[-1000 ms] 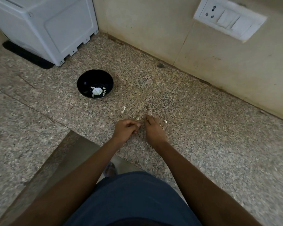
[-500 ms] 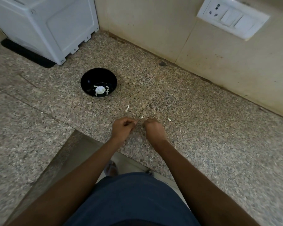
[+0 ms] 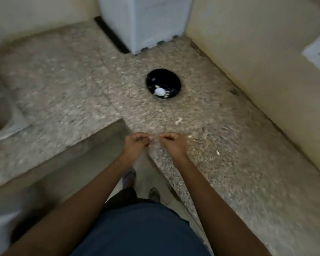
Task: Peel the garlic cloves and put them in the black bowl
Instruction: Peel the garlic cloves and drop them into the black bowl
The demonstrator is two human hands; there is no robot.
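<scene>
Since half a second ago the view is swung left and blurred; left hand (image 3: 137, 145) and right hand (image 3: 174, 145) are kept curled at the bench (image 3: 229, 163) edge, contents indiscernible, black bowl (image 3: 163, 83) not yet approached.

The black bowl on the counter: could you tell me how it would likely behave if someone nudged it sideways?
The black bowl looks low and wide, so it would probably slide on the speckled counter rather than tip. It holds only a white garlic piece and a few scraps, so it is likely light and easily shifted. Its glossy surface may be slippery to grip.
</scene>
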